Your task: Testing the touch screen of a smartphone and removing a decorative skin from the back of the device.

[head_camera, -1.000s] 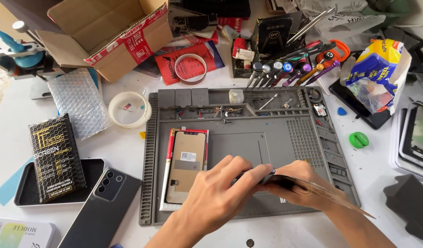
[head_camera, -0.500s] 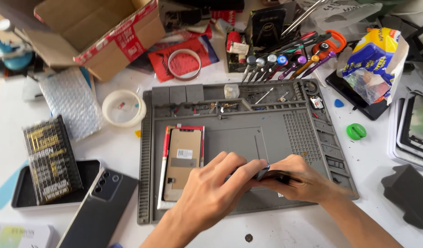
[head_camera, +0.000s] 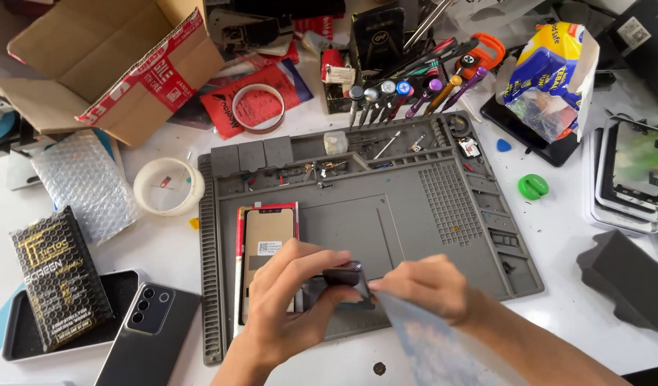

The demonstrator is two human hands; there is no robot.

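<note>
Head view: your left hand (head_camera: pixel 290 304) and right hand (head_camera: pixel 422 286) pinch the small dark part (head_camera: pixel 345 274); hold it steady above the grey mat (head_camera: pixel 443 214)

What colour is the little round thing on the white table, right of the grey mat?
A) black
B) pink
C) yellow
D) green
D: the small round thing lying on the white table just right of the grey mat is bright green.

Two hands (head_camera: pixel 300 300) — one grey mat (head_camera: pixel 443 214) — two tape rolls (head_camera: pixel 170 186).
</note>
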